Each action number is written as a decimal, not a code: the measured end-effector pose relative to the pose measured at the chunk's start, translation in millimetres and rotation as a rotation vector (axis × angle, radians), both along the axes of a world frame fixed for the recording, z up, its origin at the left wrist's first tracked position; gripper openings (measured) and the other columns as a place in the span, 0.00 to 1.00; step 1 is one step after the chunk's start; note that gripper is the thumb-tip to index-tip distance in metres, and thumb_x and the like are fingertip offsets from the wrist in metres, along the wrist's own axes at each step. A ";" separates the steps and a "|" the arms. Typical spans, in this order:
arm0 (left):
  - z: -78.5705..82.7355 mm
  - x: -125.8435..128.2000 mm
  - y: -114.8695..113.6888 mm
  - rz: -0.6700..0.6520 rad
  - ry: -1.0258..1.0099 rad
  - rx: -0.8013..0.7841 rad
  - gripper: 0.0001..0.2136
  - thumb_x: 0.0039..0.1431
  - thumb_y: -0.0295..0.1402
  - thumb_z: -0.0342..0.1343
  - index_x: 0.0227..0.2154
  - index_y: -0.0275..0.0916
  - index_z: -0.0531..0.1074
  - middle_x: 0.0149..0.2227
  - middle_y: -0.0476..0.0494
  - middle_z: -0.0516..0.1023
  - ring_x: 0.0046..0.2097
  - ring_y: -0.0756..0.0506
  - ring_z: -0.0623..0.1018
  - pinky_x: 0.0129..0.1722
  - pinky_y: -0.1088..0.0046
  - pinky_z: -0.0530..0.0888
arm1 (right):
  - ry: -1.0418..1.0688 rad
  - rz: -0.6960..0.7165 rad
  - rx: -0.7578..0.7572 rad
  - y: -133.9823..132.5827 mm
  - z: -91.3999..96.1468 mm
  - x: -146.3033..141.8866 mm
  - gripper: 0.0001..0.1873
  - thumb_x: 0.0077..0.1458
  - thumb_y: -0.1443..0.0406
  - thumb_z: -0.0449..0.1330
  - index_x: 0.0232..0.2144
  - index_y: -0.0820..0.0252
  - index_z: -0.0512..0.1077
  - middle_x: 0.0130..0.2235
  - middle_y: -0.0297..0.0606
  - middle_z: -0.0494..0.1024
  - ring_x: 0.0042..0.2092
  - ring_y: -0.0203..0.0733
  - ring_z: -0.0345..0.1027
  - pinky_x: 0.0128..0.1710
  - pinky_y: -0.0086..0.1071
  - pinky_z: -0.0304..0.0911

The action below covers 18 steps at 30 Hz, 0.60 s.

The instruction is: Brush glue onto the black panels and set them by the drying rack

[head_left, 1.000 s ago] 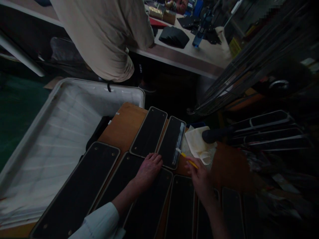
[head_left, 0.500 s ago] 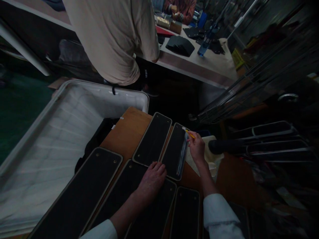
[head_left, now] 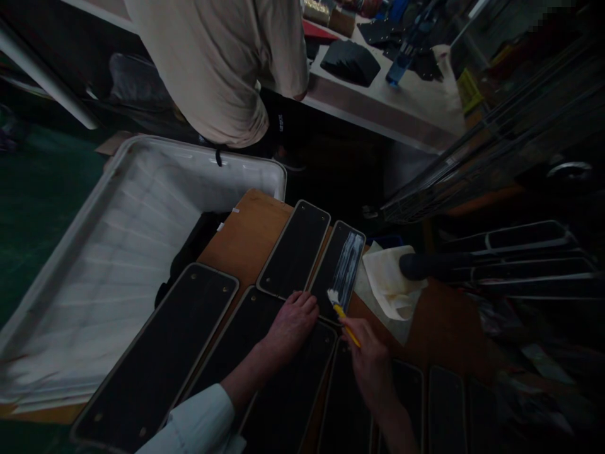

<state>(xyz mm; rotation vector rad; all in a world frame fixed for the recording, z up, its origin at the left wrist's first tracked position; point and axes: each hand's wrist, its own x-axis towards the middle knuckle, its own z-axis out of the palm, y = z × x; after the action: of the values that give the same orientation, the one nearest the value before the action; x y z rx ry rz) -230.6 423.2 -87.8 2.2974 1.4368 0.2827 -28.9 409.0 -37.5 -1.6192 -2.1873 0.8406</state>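
- While I am watching from a distance, the right hand (head_left: pixel 371 359) is pinching a slim yellow brush (head_left: pixel 341 315), its fingertips sitting closed around the smooth handle.
- Ahead of those fingers, the pale, tufted bristles are lying over a dark panel (head_left: pixel 331 268); I am not managing to tell how firmly they are pressing.
- That panel is lying flat just beyond both sets of fingertips, showing a matt face, rounded corners and a lighter rim; streaky white coating (head_left: pixel 348 258) is covering its right side.
- The left hand (head_left: pixel 293 325) is resting palm down, fingers loosely extended and close together, gripping nothing that I am seeing.
- Its fingertips are lying beside the near end of a plain panel (head_left: pixel 295 249), with small metallic dots showing at the corners.
- Farther left of those fingers, a ribbed white tub (head_left: pixel 137 208) is standing beside a brown board (head_left: pixel 246 227).
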 end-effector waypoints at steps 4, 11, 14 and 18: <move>3.1 -1.1 0.8 -0.014 -0.015 -0.017 0.07 0.64 0.28 0.52 0.43 0.36 0.71 0.47 0.41 0.73 0.54 0.39 0.70 0.58 0.60 0.64 | 0.060 -0.012 -0.060 -23.2 16.7 2.5 0.14 0.65 0.62 0.49 0.49 0.46 0.71 0.43 0.38 0.78 0.42 0.44 0.76 0.39 0.35 0.75; -2.6 -3.4 -1.7 -0.001 -0.078 -0.023 0.09 0.64 0.28 0.52 0.46 0.38 0.72 0.51 0.41 0.74 0.58 0.41 0.68 0.61 0.61 0.62 | 0.101 -0.124 0.083 76.7 15.4 -3.0 0.14 0.66 0.59 0.49 0.48 0.51 0.71 0.45 0.40 0.76 0.43 0.45 0.75 0.40 0.39 0.73; -4.6 -5.3 -5.1 0.016 -0.082 -0.012 0.10 0.64 0.28 0.52 0.47 0.39 0.72 0.54 0.41 0.73 0.60 0.41 0.67 0.62 0.60 0.60 | 0.054 -0.085 0.219 126.9 3.1 -15.6 0.15 0.66 0.59 0.49 0.48 0.52 0.71 0.46 0.40 0.76 0.46 0.47 0.73 0.46 0.41 0.70; -7.2 -8.2 -9.3 0.039 -0.064 -0.025 0.11 0.64 0.29 0.53 0.48 0.39 0.72 0.54 0.42 0.74 0.61 0.40 0.68 0.63 0.60 0.60 | -0.030 -0.057 0.346 169.1 -14.8 -27.0 0.17 0.66 0.61 0.47 0.50 0.55 0.71 0.47 0.42 0.76 0.49 0.48 0.72 0.48 0.42 0.68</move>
<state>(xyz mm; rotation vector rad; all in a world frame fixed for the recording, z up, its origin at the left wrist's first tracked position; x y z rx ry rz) -238.8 413.8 -95.1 2.2219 1.4461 0.3451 -56.0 578.1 -52.3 -1.5193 -2.1497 0.3949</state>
